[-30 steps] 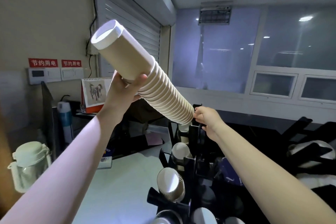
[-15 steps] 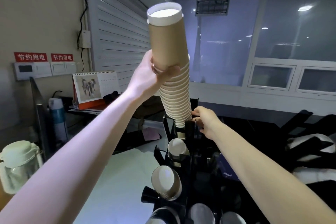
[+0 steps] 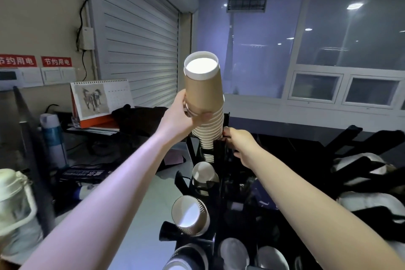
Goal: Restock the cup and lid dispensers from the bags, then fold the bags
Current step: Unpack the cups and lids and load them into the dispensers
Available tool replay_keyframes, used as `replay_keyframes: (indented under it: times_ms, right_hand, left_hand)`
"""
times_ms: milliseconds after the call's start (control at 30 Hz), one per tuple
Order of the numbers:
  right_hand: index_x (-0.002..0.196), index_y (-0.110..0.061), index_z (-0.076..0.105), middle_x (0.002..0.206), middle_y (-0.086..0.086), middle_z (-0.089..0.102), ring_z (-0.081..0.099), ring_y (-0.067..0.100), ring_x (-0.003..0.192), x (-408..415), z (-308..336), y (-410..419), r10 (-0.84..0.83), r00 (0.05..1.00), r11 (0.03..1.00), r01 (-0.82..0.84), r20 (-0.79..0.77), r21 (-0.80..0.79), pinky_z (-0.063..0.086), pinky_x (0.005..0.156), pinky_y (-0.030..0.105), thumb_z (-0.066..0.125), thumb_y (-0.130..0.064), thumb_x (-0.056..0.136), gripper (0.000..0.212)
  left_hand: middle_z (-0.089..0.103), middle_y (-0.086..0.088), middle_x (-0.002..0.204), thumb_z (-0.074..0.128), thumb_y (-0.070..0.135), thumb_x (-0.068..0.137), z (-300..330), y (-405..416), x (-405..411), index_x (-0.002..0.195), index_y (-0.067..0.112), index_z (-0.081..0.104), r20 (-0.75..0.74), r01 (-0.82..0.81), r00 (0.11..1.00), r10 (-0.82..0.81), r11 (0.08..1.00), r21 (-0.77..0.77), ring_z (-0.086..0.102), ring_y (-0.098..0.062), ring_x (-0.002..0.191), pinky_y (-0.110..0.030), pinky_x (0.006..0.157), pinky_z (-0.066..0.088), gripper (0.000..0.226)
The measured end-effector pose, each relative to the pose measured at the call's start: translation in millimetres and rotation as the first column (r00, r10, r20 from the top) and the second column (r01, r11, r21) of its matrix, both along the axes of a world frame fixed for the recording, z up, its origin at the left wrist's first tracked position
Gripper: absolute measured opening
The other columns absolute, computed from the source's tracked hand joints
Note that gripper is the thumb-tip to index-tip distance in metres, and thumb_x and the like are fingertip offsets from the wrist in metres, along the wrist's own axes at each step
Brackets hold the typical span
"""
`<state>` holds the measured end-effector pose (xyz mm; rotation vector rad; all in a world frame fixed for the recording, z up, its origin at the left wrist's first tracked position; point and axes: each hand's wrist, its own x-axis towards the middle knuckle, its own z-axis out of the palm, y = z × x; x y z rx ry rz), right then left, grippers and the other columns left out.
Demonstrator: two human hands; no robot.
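Above the black dispenser (image 3: 219,160), the left hand (image 3: 186,114) wraps its fingers round the cup stack (image 3: 205,103), held upright — likely so it slides straight in. Beside the opening, the right hand (image 3: 238,142) curls its fingers on the frame, probably steadying it — its fingertips are hidden.

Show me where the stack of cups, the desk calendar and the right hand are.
stack of cups (image 3: 202,92): head view, brown side of top cup.
desk calendar (image 3: 96,99): head view, horse picture.
right hand (image 3: 237,140): head view, back of hand.

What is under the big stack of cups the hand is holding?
Under the stack of cups stands the black dispenser. The stack's lower end goes into its top slot. The left hand grips the stack; the right hand holds the dispenser. The slot's inside is hidden.
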<state>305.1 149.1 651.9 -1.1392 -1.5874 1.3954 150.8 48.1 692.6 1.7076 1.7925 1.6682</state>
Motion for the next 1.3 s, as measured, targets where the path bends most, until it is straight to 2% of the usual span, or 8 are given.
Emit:
replay_keyframes:
  times_ms: [67,300,467,567,767,967,1167,1300]
  right_hand:
    - [0.086,-0.011,0.069,0.081,0.006,0.07,0.057,0.015,0.077,4,1,-7,-0.001,1.0,0.992,-0.001,0.021,0.126,0.04,0.067,0.029,0.056,-0.031,0.09,0.025]
    - [0.124,-0.024,0.061,0.126,-0.003,0.064,0.057,0.019,0.118,20,-6,-47,0.022,0.962,0.82,-0.173,0.273,0.545,0.045,0.093,0.033,0.052,-0.04,0.094,0.035]
    - [0.136,-0.026,0.052,0.135,-0.008,0.057,0.05,0.01,0.123,45,-37,-67,-0.1,0.923,0.761,-0.171,0.373,0.626,0.03,0.08,0.004,0.057,-0.033,0.093,0.044]
    - [0.14,-0.021,0.048,0.144,-0.004,0.048,0.04,0.01,0.134,67,-54,-75,-0.111,0.892,0.761,-0.207,0.437,0.615,0.022,0.095,0.009,0.059,-0.033,0.092,0.051]
    - [0.133,-0.019,0.057,0.147,0.005,0.045,0.033,0.014,0.139,136,-63,-89,-0.184,0.827,0.715,-0.258,0.531,0.65,0.017,0.104,0.016,0.062,-0.035,0.09,0.046]
    - [0.128,-0.021,0.06,0.141,0.002,0.051,0.035,0.017,0.137,255,-53,-107,-0.301,0.79,0.686,-0.209,0.533,0.697,0.023,0.111,0.025,0.064,-0.033,0.088,0.042]
    - [0.129,-0.022,0.057,0.134,-0.004,0.056,0.039,0.011,0.13,428,-54,-150,-0.461,0.708,0.668,-0.119,0.534,0.735,0.023,0.099,0.015,0.06,-0.037,0.09,0.042]
    - [0.125,-0.017,0.061,0.124,0.001,0.063,0.051,0.021,0.12,556,-69,-190,-0.59,0.584,0.665,-0.041,0.558,0.746,0.031,0.097,0.023,0.064,-0.029,0.088,0.04]
  left_hand:
    - [0.059,0.03,0.11,0.074,0.062,0.06,-7,0,1,0.124,0.049,0.038,0.0,0.002,1.0,-0.002,1.0,0.029,0.057,0.008,0.098,-0.027,0.084,0.049,0.074]
    - [0.055,0.035,0.113,0.055,0.056,0.084,-29,-17,16,0.138,0.035,0.034,-0.059,0.045,0.997,-0.042,0.998,0.053,0.051,0.012,0.108,-0.005,0.08,0.039,0.061]
    - [0.053,0.016,0.13,0.059,0.039,0.086,-73,-41,26,0.141,0.037,0.03,-0.209,0.021,0.977,-0.036,0.997,-0.072,0.047,-0.006,0.123,-0.033,0.096,0.044,0.062]
    - [0.051,0.005,0.125,0.059,0.035,0.085,-92,-54,41,0.143,0.035,0.026,-0.353,0.038,0.931,-0.092,0.987,-0.157,0.043,-0.015,0.124,-0.03,0.088,0.039,0.067]
    - [0.022,0.0,0.157,0.056,0.04,0.091,-91,-53,88,0.15,0.027,0.024,-0.563,0.091,0.792,-0.237,0.957,-0.275,0.019,-0.019,0.145,-0.037,0.117,0.018,0.068]
    - [0.027,-0.004,0.156,0.058,0.04,0.09,-75,-36,205,0.149,0.022,0.028,-0.715,0.225,0.597,-0.363,0.932,-0.285,0.019,-0.022,0.145,-0.043,0.116,0.022,0.069]
    - [0.04,0.005,0.148,0.061,0.036,0.09,-77,-37,376,0.144,0.023,0.039,-0.694,0.447,0.56,-0.452,0.87,-0.206,0.034,-0.013,0.135,-0.019,0.106,0.023,0.06]
    - [0.045,0.007,0.144,0.058,0.038,0.091,-94,-44,506,0.143,0.027,0.039,-0.688,0.528,0.5,-0.525,0.815,-0.238,0.037,-0.012,0.134,-0.028,0.108,0.03,0.057]
